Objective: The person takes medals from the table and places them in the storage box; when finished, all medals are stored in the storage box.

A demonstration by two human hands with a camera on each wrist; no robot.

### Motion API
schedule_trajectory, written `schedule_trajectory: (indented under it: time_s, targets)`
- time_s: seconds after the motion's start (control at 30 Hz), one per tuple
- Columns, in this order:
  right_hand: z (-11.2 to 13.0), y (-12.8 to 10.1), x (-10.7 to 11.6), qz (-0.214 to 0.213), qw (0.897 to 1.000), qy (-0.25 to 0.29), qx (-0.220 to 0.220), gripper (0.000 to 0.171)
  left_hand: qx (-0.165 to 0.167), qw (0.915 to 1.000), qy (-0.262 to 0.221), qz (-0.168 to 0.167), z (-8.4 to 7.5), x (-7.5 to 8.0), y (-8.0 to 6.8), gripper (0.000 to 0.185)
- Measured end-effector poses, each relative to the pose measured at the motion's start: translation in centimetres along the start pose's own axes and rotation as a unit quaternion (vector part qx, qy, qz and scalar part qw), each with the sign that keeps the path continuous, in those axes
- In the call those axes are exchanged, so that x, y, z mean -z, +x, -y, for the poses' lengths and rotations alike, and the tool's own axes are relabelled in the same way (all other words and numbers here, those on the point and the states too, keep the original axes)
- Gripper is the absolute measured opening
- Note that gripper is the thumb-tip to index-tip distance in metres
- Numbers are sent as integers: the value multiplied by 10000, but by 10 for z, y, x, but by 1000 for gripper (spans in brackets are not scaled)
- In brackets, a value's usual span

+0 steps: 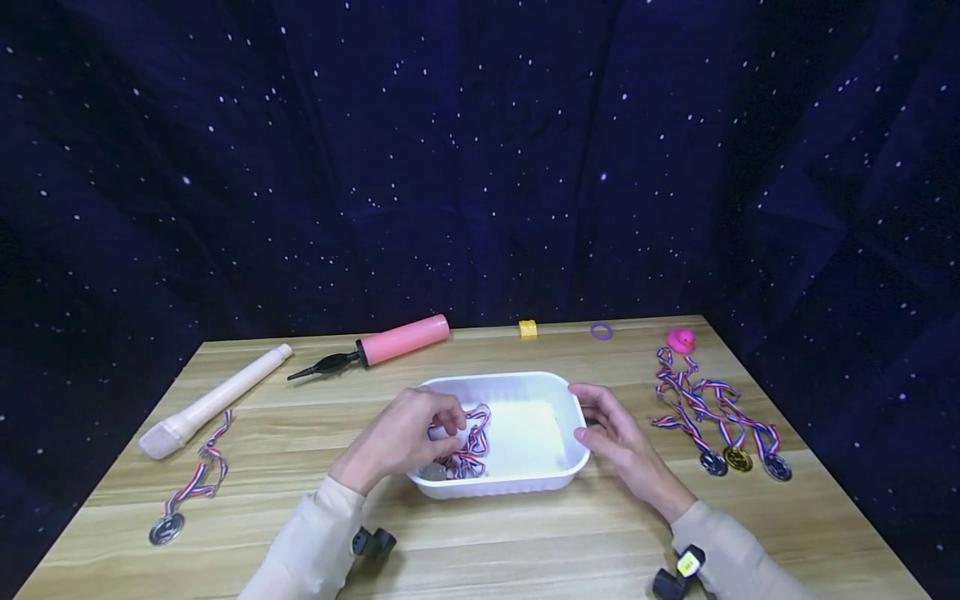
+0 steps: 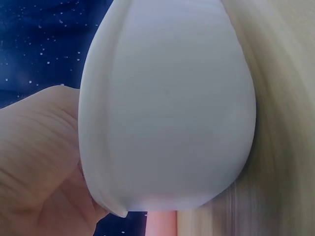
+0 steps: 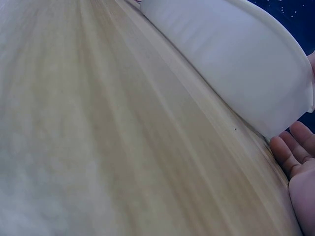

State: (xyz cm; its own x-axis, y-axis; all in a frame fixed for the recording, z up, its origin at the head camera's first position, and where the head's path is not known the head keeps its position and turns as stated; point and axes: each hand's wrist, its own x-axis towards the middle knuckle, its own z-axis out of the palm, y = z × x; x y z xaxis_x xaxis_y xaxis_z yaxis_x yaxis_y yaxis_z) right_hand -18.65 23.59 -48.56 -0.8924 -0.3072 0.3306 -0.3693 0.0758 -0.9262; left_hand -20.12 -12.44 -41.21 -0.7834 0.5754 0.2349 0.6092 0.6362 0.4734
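A white plastic basin [image 1: 517, 483] sits at the middle of the table. Inside its left end lie striped red, white and blue ribbons [image 1: 474, 446] with a silver medal [image 1: 432, 472]. My left hand [image 1: 408, 433] reaches over the left rim, its fingers bent above the ribbons and the thumb apart from them. In the left wrist view the basin's wall [image 2: 172, 108] hides those fingertips. At the opposite end my right hand [image 1: 618, 442] holds the basin's rim, thumb and forefinger on it. The right wrist view has other fingers [image 3: 283, 150] beside the basin's lower wall.
Left are a white microphone [image 1: 217, 400] and a silver medal [image 1: 167, 528] on a ribbon. Behind lie a pink hand pump [image 1: 401, 340], a yellow block [image 1: 528, 329] and a purple ring [image 1: 602, 332]. On the right, a pink duck [image 1: 681, 340] sits near three ribboned medals [image 1: 738, 458].
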Motion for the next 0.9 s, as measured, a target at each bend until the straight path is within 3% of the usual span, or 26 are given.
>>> schedule_trajectory:
  time_s: [0.4,0.6,0.9]
  targets:
    - [0,0,0,7,10000,-42,-4,62,114,9992,137,-364,-4,10,0,24]
    - [-1,-2,2,-4,10000,-27,24,61,-42,9978,22,-655,-6,16,0,34]
    - [-2,-1,2,43,10000,16,45,61,-13,9935,-216,-1118,5,32,-18,45]
